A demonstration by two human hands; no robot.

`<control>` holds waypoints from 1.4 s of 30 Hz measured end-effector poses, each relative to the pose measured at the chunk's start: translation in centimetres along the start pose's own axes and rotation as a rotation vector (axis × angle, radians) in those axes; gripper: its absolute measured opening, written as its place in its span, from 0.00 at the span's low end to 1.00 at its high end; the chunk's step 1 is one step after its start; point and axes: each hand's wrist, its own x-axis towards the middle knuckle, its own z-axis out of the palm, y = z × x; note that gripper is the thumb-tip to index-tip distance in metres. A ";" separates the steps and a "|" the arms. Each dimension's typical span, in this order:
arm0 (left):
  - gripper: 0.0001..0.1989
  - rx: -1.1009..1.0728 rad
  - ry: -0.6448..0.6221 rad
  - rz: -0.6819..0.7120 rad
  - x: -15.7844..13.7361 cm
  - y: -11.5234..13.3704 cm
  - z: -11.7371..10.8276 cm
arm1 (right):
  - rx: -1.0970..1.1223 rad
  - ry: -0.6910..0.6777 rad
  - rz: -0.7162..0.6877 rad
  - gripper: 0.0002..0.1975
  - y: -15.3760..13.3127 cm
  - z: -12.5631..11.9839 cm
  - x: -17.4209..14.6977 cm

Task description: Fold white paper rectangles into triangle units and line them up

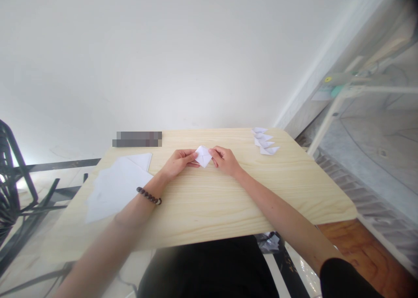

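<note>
A small piece of folded white paper (pixel 203 157), diamond-shaped with crease lines, is held over the middle of the table. My left hand (pixel 180 162) grips its left corner, thumb on top and fingers beneath. On the opposite corner, my right hand (pixel 224 159) pinches it between thumb and fingers. Several folded white paper boats (pixel 264 137) stand in a row at the table's back right. To the left lies a spread of white paper sheets (pixel 114 187), partly covered by my left forearm.
The light wood table (pixel 202 211) stands against a white wall (pixel 196 62). A blurred-out dark object (pixel 137 139) sits at its back left corner. Black chair frames (pixel 19 176) are at the left, and a pale metal frame (pixel 333 115) is at the right.
</note>
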 end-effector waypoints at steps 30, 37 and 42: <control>0.15 0.293 0.121 0.066 0.0 -0.1 0.0 | -0.116 -0.178 -0.147 0.17 -0.6 0.0 -0.3; 0.17 0.205 0.113 0.047 0.1 -0.1 0.2 | -0.048 -0.119 -0.070 0.18 -0.5 0.1 -0.2; 0.20 0.214 0.113 0.002 0.1 -0.1 0.3 | 0.032 -0.102 -0.015 0.17 -0.2 0.1 -0.2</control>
